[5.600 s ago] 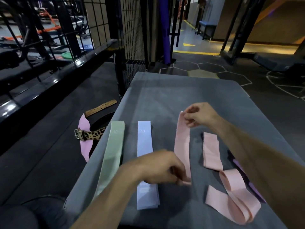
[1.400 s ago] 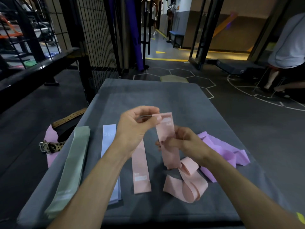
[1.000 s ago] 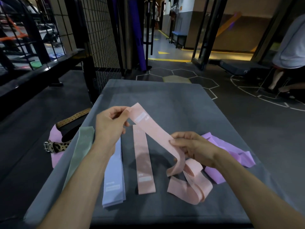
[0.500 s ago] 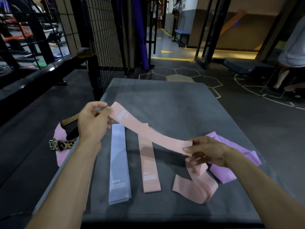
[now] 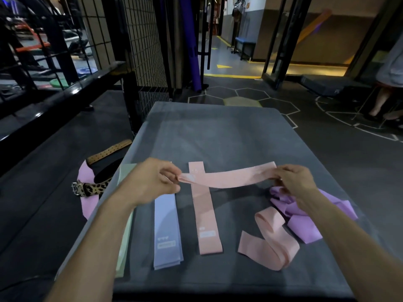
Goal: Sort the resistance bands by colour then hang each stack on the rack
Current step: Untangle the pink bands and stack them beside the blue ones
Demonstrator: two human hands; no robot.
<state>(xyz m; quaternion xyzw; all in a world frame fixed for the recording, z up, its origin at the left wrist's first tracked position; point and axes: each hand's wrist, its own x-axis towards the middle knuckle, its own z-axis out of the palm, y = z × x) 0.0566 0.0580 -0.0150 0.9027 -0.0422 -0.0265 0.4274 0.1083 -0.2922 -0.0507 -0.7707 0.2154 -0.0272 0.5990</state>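
A pink resistance band (image 5: 229,177) is stretched level above the grey padded table (image 5: 218,131). My left hand (image 5: 152,182) pinches its left end and my right hand (image 5: 294,182) pinches its right end. Beneath it a flat pink band (image 5: 206,219) lies lengthwise on the table. Left of that lies a light blue band stack (image 5: 166,232), and a pale green band (image 5: 125,236) is partly hidden by my left forearm. A twisted pink band (image 5: 270,240) lies at the front right, with crumpled purple bands (image 5: 305,221) behind it.
On the floor to the left lie a leopard-print belt (image 5: 91,188), a tan perforated belt (image 5: 109,151) and a pink band (image 5: 87,203). A black wire-grid rack (image 5: 141,40) stands beyond the table's far left corner. A person's legs (image 5: 383,101) show at the far right.
Both hands have pulled the pink band out level and taut. My right hand has lifted its end away from the twisted pink band, and my left hand has moved right, over the blue stack.
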